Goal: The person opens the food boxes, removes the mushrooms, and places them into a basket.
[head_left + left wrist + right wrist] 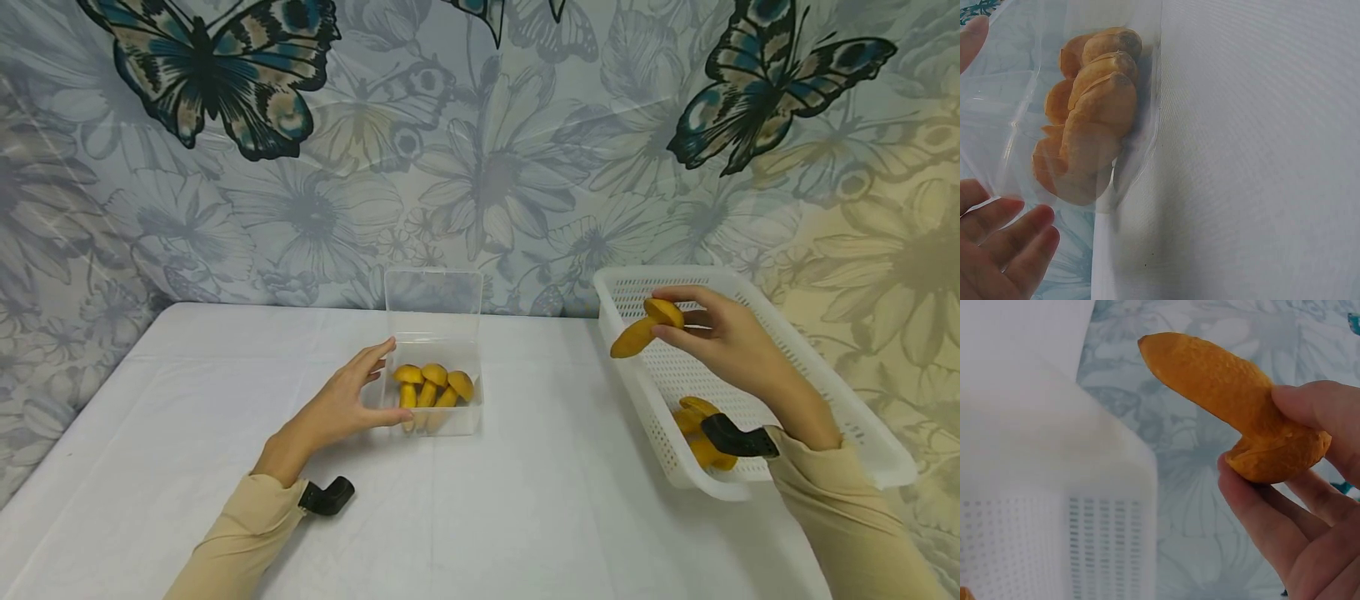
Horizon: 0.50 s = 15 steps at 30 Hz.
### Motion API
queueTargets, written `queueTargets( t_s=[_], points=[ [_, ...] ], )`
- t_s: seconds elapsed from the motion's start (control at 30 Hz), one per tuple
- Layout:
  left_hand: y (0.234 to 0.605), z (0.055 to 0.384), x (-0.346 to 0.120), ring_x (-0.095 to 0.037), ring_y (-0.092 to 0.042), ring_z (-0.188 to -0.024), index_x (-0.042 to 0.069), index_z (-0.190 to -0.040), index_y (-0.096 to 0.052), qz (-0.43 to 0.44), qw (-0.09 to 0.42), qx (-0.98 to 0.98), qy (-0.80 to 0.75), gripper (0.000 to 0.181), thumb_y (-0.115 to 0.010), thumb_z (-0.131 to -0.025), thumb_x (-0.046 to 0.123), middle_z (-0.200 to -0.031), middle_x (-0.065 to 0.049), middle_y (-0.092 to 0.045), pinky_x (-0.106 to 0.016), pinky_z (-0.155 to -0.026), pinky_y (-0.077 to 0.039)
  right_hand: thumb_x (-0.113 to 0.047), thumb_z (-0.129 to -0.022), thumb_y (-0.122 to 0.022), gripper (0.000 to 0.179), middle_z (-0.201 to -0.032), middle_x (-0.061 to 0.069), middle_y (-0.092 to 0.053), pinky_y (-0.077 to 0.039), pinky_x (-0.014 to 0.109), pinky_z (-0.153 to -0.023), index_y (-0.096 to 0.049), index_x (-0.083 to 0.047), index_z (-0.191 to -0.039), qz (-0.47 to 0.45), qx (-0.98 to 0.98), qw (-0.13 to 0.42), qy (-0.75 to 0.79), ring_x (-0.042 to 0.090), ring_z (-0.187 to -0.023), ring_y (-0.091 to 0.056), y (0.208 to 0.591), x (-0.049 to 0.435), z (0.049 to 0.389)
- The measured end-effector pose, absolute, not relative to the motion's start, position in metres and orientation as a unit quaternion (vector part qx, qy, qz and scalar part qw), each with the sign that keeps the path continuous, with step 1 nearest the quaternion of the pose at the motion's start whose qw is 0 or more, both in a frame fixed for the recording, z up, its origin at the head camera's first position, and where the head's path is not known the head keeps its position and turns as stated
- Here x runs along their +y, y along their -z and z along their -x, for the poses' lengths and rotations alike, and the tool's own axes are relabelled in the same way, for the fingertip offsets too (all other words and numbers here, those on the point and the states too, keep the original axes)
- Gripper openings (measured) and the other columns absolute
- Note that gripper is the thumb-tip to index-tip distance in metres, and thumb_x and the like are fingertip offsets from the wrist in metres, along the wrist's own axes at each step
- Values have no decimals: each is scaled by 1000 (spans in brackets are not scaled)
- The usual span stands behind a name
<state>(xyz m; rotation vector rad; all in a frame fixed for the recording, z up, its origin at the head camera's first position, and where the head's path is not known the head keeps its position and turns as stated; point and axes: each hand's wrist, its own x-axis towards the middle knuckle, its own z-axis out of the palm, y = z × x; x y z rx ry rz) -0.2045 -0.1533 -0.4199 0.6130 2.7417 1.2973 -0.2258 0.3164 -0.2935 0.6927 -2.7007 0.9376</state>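
In the head view, a clear plastic box (467, 423) with its lid raised stands mid-table, holding several yellow toy-like mushrooms (433, 375). My left hand (337, 408) is spread at the box's left side, thumb along the front and fingers toward the back. The left wrist view shows those fingertips (1038, 219) at the clear plastic. Above the left rim of a white basket (817, 367), my right hand (723, 337) pinches a yellow mushroom (1210, 381) by thumb and fingers around its cap end. Its stem points left and slightly down in the head view.
More yellow mushrooms (701, 417) lie in the basket, partly hidden by the black wrist camera (738, 437). White cloth covers the table (525, 517). Behind it hangs a butterfly-and-flower patterned backdrop (495, 192).
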Motion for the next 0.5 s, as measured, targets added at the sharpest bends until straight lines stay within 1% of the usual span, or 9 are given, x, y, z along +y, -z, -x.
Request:
queueTargets(
  t_s=[0.07, 0.17, 0.3, 0.5],
  points=[
    [420, 204, -153, -44, -48, -135, 15, -158, -23, -197, 24, 886, -419, 102, -82, -79, 42, -155, -17, -36, -56, -112, -44, -6, -91, -71, 43, -116, -22, -58, -54, 5, -72, -58, -5, -133, -219, -916, 97, -322, -18, -94, -58, 293, 321, 224],
    [420, 204, -153, -43, -48, -135, 15, -158, -23, -195, 26, 886, -420, 102, -82, -80, 43, -156, -16, -36, -56, -112, -44, -7, -91, -71, 44, -113, -29, -56, -54, 6, -70, -58, -5, -133, -201, -920, 95, -323, -18, -91, -60, 294, 329, 222],
    [420, 204, -153, -43, -47, -135, 16, -158, -23, -193, 27, 886, -420, 102, -82, -80, 44, -156, -15, -35, -56, -112, -43, -4, -91, -69, 43, -113, -29, -55, -53, 5, -69, -56, -2, -133, -196, -921, 98, -323, -20, -91, -58, 295, 340, 221],
    [419, 204, -153, -43, -47, -136, 17, -158, -23, -192, 28, 887, -419, 102, -82, -80, 44, -157, -15, -35, -56, -112, -43, -1, -91, -68, 43, -117, -32, -52, -51, 2, -71, -53, 3, -132, -199, -920, 93, -324, -23, -97, -52, 300, 356, 221]
  ],
)
